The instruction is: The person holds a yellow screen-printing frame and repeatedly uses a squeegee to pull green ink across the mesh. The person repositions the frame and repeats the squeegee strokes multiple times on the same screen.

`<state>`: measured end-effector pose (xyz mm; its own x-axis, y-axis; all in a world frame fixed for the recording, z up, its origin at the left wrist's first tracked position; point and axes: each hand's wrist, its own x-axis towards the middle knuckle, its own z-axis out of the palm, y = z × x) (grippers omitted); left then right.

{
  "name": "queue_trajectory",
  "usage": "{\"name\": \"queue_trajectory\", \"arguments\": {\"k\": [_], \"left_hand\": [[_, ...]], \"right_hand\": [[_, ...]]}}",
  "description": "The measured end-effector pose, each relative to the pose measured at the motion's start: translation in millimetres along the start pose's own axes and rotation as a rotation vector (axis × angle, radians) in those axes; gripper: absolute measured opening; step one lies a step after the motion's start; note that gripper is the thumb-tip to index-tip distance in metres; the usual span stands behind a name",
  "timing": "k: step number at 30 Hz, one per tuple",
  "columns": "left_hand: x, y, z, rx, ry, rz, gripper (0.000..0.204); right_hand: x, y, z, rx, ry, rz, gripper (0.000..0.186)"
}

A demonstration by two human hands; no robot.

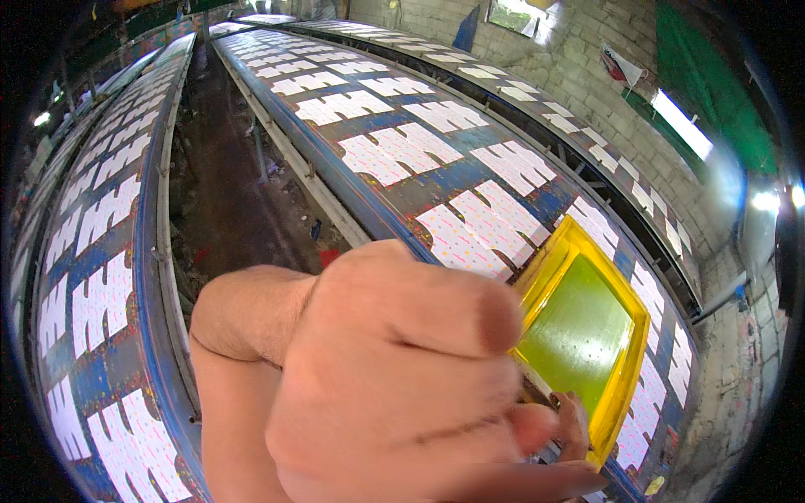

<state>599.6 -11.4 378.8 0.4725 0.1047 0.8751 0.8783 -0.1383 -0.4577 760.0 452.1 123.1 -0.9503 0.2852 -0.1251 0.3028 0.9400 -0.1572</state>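
Very close to the camera, my left hand (394,360) fills the middle of the view. Its thumb points right and its fingers are curled; whatever they hold, if anything, is hidden. Behind it, partly covered, bent fingers of my right hand (574,427) show at the near left edge of a screen-printing frame (635,369). This frame is yellow, with a translucent green mesh (579,331). It lies over white cut fabric pieces (486,226) with small coloured prints. What the right fingers grip cannot be made out.
A long blue printing table (335,168) runs away from me with rows of fabric pieces. Another table (155,335) lies to the left, across a dark aisle (222,168). More pieces lie on a table (604,155) by the block wall (579,67) at right.
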Motion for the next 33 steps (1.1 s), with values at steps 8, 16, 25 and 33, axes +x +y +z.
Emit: {"name": "queue_trajectory", "arguments": {"k": [8,16,25,33], "left_hand": [[-64.3,-39.9,18.9,0.167,-0.259,-0.089,0.027],[-143.0,-59.3,83.8,0.056,-0.510,-0.389,0.028],[-244.5,-85.0,201.2,-0.068,-0.574,-0.824,0.015],[-341.6,-86.6,319.5,0.245,-0.569,-1.212,0.039]], "right_hand": [[-19.7,-18.3,-15.1,0.032,0.015,0.010,0.058],[-65.6,-17.1,-25.0,0.021,0.140,-0.027,0.055],[-111.1,27.7,-27.1,-0.014,0.321,-0.041,0.052],[-140.4,110.6,-21.4,0.047,0.403,-0.006,0.041]]}}
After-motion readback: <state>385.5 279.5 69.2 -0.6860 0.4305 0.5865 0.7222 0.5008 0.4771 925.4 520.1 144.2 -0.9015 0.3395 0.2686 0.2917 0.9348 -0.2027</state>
